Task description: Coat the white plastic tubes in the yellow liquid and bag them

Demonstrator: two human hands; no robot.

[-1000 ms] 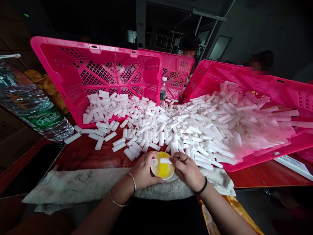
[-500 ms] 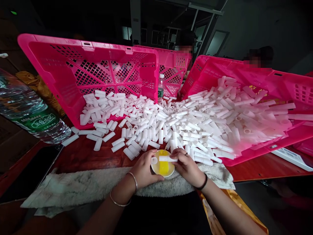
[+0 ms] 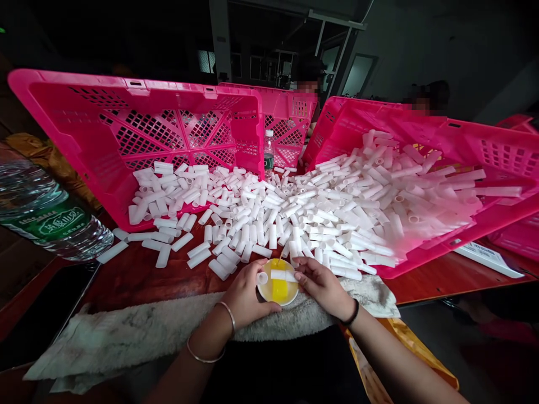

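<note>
My left hand (image 3: 244,293) is closed around a short white tube (image 3: 261,278), its open end facing me, with the thumb along the near rim of a small white dish (image 3: 290,297). Something bright yellow (image 3: 279,290) lies in the dish, in what looks like a clear liquid. Between thumb and fingers of my right hand (image 3: 323,285) is another white plastic tube (image 3: 282,275), held level over the dish. Its right end is partly hidden by the fingertips. Many similar white tubes (image 3: 303,219) lie heaped just beyond both hands.
Two tipped pink crates (image 3: 138,84) (image 3: 421,269) spill tubes onto the red table (image 3: 143,269). A grey-white towel (image 3: 138,322) runs along the near edge. At left are a large water bottle (image 3: 63,219) and a dark flat panel (image 3: 46,306). A small bottle (image 3: 268,151) and people are behind.
The view has shifted slightly, so the crates and bottle appear further left. My right fingers have moved a little on their tube; both hands stay at the dish.
</note>
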